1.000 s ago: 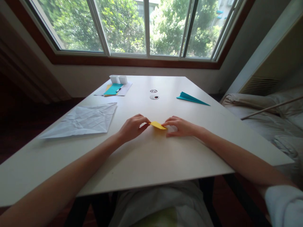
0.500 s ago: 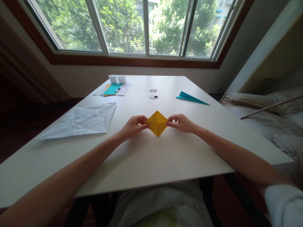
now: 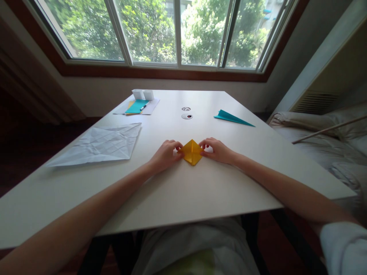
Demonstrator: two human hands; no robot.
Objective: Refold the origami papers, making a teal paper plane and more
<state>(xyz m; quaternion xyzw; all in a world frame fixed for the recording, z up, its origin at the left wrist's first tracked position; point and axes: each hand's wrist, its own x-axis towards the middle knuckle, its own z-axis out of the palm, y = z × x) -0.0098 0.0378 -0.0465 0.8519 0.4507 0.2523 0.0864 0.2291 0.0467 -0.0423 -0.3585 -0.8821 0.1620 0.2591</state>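
A yellow folded paper [image 3: 192, 153], diamond-shaped with a crease down its middle, lies low at the table's front half between my two hands. My left hand [image 3: 168, 154] pinches its left corner between thumb and fingers. At the opposite corner, my right hand [image 3: 218, 150] grips the paper in the same way. Both wrists rest close to the white tabletop [image 3: 177, 194]. The fingertips partly cover the paper's side corners.
A creased white sheet [image 3: 106, 145] lies to the left. Beyond my right hand is a blue paper plane [image 3: 233, 118]. Two round stickers [image 3: 187, 116] sit ahead. At the back left are coloured papers [image 3: 137, 107], a pen [image 3: 145, 106] and small white boxes [image 3: 148, 95].
The yellow paper has come down slightly and tilted flatter toward the tabletop. Both hands have moved with it, keeping hold of its side corners.
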